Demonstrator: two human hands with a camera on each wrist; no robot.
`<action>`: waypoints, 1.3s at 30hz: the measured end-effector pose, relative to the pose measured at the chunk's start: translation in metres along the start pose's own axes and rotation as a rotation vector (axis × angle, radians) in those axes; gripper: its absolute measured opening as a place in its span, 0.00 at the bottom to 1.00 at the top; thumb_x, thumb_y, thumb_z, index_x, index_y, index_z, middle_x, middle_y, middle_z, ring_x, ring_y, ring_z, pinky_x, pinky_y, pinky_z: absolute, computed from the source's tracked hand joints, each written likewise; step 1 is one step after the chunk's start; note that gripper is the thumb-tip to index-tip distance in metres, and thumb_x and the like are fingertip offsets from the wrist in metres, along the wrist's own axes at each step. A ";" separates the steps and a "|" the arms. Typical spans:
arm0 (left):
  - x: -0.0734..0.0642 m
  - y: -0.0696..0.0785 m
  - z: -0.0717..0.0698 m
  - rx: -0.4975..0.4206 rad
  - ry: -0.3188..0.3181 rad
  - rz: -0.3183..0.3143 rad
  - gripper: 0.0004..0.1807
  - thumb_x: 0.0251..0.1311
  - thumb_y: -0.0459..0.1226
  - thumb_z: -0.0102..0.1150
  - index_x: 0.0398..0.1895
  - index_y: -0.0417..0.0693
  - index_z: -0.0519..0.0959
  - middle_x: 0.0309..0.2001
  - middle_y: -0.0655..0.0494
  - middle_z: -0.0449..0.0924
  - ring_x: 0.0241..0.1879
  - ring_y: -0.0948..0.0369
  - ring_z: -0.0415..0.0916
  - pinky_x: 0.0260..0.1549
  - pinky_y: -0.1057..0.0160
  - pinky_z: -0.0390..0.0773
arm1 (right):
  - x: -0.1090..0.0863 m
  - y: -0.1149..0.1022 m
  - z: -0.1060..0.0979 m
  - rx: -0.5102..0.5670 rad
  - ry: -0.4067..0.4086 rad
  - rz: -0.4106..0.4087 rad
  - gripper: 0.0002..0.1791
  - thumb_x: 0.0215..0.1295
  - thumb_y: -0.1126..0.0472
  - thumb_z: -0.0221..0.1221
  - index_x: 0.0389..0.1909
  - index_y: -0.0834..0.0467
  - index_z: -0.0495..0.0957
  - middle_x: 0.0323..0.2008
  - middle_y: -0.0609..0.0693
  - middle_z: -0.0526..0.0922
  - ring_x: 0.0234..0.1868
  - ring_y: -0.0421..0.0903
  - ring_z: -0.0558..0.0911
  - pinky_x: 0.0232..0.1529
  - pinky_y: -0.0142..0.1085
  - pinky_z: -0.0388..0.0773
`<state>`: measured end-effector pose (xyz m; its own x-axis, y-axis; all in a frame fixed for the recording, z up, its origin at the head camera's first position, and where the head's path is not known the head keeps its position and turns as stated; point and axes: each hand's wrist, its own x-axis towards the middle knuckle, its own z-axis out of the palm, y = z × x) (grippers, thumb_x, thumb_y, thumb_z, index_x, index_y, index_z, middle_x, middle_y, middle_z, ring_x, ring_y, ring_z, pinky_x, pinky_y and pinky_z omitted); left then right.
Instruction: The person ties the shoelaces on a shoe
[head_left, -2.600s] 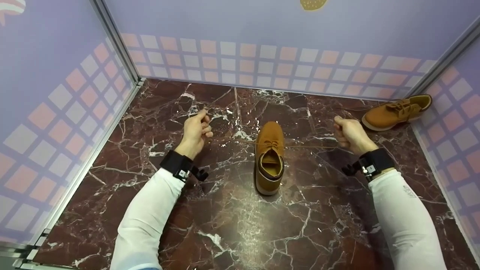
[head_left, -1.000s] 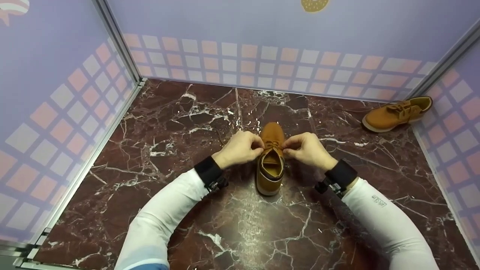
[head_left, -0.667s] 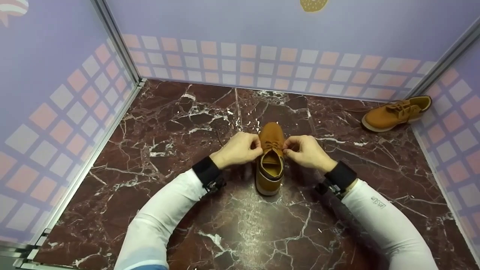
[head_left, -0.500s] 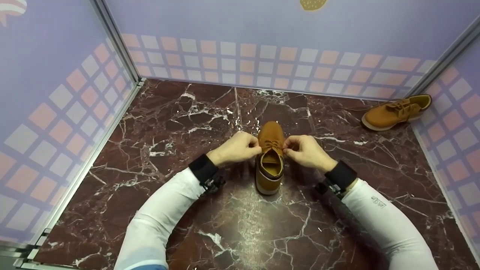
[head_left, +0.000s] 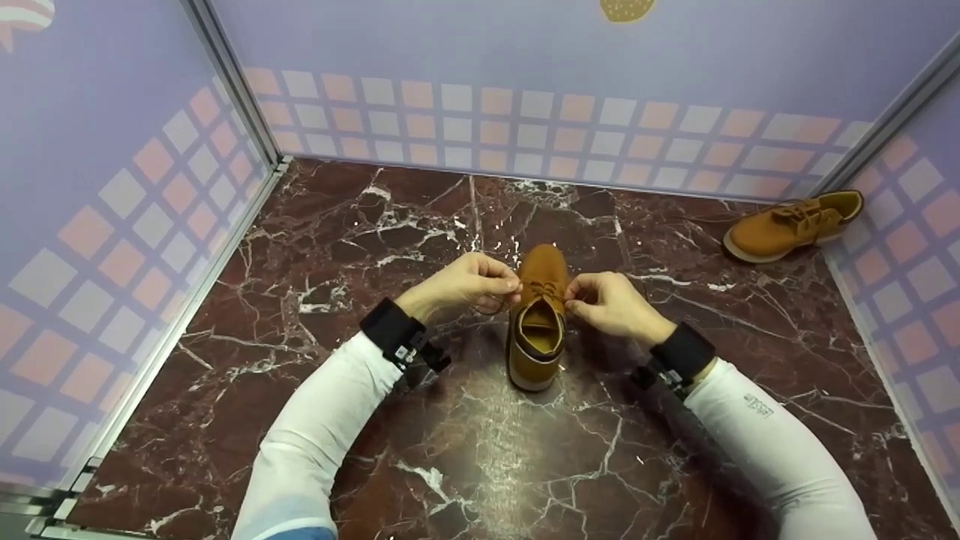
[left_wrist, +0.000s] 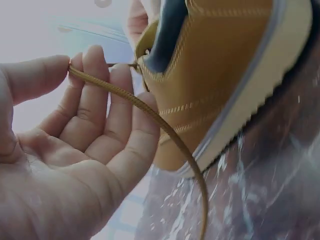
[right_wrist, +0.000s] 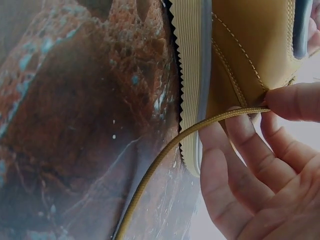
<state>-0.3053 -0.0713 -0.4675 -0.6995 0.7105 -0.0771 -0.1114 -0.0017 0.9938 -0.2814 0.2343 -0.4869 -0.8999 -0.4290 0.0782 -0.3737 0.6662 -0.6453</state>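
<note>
A tan lace-up shoe (head_left: 541, 262) stands on the dark marbled surface, toe pointing away from me. My left hand (head_left: 469, 285) is at the shoe's left side, its thumb and fingertip pinching a brown shoelace (left_wrist: 135, 100) whose loose part arcs down past the sole. On the right side my right hand (head_left: 615, 304) pinches the lace's other end (right_wrist: 200, 125) between thumb and fingers, close against the upper. That loose end droops toward the surface. Between both hands the lace crosses at the top of the tongue; the crossing itself is small in the head view.
A second tan shoe (head_left: 787, 225) lies in the back right corner, by the wall. Purple panels with pink and white squares (head_left: 495, 131) enclose the back and both sides. The marbled surface (head_left: 360, 420) stretches around the shoe.
Both hands came in from wide apart, where they held the lace stretched out, to the shoe's sides. Lately the left hand has turned, its fingers spreading. The shoe's heel has shifted slightly left.
</note>
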 end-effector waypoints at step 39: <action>0.038 -0.029 0.046 -0.353 0.531 0.119 0.07 0.74 0.28 0.70 0.50 0.38 0.93 0.34 0.62 0.91 0.33 0.67 0.84 0.30 0.71 0.87 | -0.003 -0.001 0.000 0.061 -0.019 0.021 0.05 0.71 0.63 0.65 0.37 0.59 0.89 0.26 0.43 0.85 0.25 0.33 0.75 0.30 0.28 0.70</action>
<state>-0.2959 -0.0115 -0.4959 -0.9652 0.2465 -0.0876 -0.1740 -0.3546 0.9187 -0.2784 0.2345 -0.4866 -0.9030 -0.4268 0.0503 -0.3396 0.6369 -0.6922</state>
